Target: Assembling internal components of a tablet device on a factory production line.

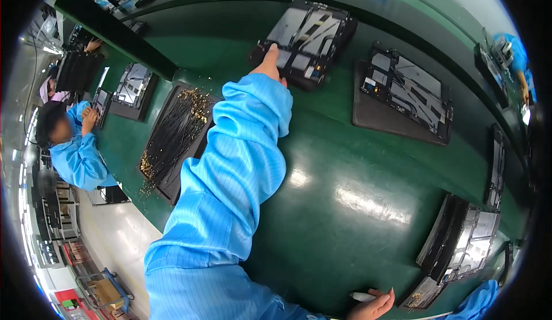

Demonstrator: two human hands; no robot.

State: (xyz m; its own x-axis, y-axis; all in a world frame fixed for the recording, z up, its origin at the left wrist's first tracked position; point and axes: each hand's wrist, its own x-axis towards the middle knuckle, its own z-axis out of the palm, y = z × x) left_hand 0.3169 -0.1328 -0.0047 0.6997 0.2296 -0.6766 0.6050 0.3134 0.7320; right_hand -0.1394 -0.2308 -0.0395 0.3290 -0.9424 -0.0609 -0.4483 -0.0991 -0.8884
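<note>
My left arm, in a blue striped sleeve, reaches far across the green table. My left hand (267, 64) grips the near left corner of a flat, opened electronic device (310, 32) with grey panels and black cables. Its thumb lies on top; the other fingers are mostly hidden under the edge. The device rests on, or just above, a dark pad, which I cannot tell apart clearly. Low in the picture, my right hand (374, 307) is partly cut off by the lower edge. Its fingers are curled beside a small white, rounded object (361, 297), apparently held.
A tray (167, 190) of thin black cables with gold ends lies left of my arm. Another opened device (408, 93) sits on a dark pad to the right. More devices (474, 236) stand stacked at lower right. A co-worker (75, 147) sits at left; a green post (115, 32) rises nearby.
</note>
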